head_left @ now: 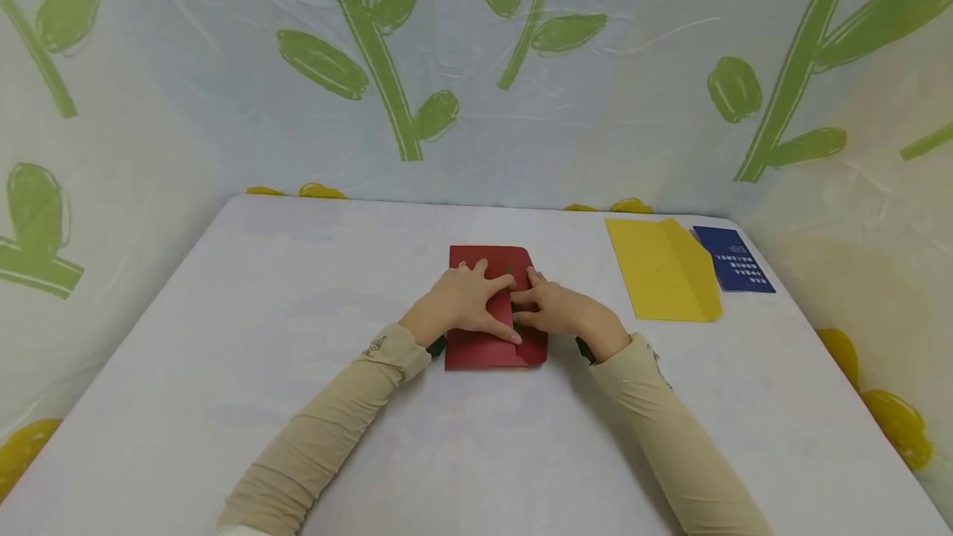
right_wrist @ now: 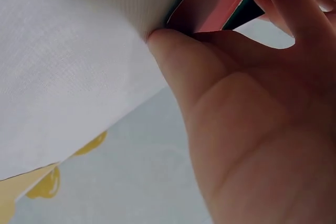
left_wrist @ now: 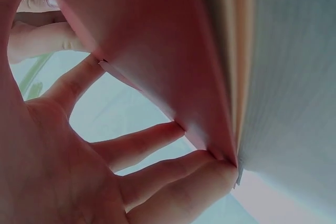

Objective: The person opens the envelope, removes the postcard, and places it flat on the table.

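A red envelope [head_left: 476,347] lies on the table with its flap [head_left: 533,346] out to the right. Dark green material, likely a card [right_wrist: 247,10], shows as slivers along the envelope's mouth and is mostly hidden. My left hand [head_left: 467,298] spreads over the envelope's body, thumb near the mouth and fingertips touching the red paper. From the right, my right hand [head_left: 554,308] reaches across the flap, fingers extended toward the mouth. In the right wrist view, one of its fingertips touches the green material. The left wrist view shows the envelope's red panel [left_wrist: 152,51] close up beside the left fingers.
To the right on the white table [head_left: 335,437] lies a yellow envelope [head_left: 651,271], its flap side toward a dark blue card [head_left: 735,259] with pale print. Behind the table rises a pale sheet [head_left: 462,56] patterned with green stems and leaves.
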`<state>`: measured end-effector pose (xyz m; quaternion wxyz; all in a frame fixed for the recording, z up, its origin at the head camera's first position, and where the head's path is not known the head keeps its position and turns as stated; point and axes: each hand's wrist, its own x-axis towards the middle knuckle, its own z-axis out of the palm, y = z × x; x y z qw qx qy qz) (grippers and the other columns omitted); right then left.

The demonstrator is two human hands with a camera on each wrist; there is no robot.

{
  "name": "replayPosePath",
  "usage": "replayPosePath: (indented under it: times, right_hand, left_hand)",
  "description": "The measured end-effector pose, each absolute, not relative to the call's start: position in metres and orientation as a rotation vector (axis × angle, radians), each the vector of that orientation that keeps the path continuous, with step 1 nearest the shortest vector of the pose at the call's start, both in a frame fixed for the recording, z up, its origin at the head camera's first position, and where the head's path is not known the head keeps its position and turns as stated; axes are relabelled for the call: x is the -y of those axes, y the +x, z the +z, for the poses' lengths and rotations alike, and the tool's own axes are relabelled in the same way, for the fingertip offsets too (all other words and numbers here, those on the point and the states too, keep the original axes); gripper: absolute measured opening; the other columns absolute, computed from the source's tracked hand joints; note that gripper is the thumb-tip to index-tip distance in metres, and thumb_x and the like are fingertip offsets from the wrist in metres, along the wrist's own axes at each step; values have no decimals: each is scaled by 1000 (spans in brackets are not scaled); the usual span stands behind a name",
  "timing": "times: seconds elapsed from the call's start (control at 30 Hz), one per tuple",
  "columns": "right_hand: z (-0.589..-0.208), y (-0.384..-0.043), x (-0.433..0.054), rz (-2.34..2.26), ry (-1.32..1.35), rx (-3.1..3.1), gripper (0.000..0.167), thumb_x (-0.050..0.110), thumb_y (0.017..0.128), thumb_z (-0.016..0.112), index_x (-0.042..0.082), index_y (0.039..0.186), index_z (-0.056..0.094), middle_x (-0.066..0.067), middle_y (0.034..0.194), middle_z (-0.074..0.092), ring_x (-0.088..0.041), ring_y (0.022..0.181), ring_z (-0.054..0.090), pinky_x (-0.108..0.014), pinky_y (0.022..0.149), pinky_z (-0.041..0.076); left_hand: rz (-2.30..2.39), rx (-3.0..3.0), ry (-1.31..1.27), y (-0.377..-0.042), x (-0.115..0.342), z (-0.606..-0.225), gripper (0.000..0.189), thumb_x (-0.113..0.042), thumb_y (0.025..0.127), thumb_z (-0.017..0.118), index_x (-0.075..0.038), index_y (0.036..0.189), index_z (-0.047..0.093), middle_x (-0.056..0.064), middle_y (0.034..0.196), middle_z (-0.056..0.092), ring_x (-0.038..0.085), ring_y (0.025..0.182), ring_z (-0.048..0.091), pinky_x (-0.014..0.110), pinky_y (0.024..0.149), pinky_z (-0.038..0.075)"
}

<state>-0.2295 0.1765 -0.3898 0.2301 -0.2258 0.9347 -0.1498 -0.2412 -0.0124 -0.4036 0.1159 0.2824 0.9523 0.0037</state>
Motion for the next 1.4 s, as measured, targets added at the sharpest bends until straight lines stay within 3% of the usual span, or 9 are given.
replayPosePath:
  times: [0.43,0.63,0.97,1.27,1.33,1.4]
  right_hand:
    - [-387,-235,-185,-565,-679,-2539,41,25,102,58,5,137,59,-34,157,16,-46,144,24,-52,111,34]
    - [-389,-238,-187,-628,-671,-2550,36,24,100,60,3,129,66,-31,156,24,-45,141,33,-44,101,44]
    - [-388,-240,-188,-638,-686,-2564,33,21,100,60,1,127,67,-34,153,27,-46,141,32,-42,98,43]
    - [-386,-241,-190,-625,-676,-2561,34,20,101,60,1,128,65,-33,153,30,-43,137,38,-30,71,42]
    - [-387,-241,-191,-619,-682,-2564,33,20,101,59,0,126,67,-33,152,30,-43,135,40,-31,71,43]
    - [-388,-241,-194,-605,-685,-2571,33,21,101,60,0,125,68,-33,152,32,-44,135,40,-34,81,48]
  left_hand:
    - [-11,-2800,842,-241,14,-404,92,-86,72,58,-35,146,43,20,153,36,52,132,41,51,99,47]
    - [-4,-2765,754,-232,19,-404,99,-83,76,57,-35,157,29,20,162,19,48,144,23,51,105,42]
    - [196,-2649,747,-225,44,-407,113,-75,72,70,-28,160,18,17,165,0,38,151,-3,55,115,26]
    - [227,-2641,764,-225,45,-407,112,-73,73,71,-27,160,19,18,165,1,39,151,-3,55,115,24]
    - [226,-2644,763,-225,45,-408,112,-73,73,71,-27,160,19,18,165,1,39,151,-3,55,115,25]
    - [224,-2648,763,-225,46,-408,112,-74,73,71,-27,160,19,18,165,1,39,151,-2,55,115,25]
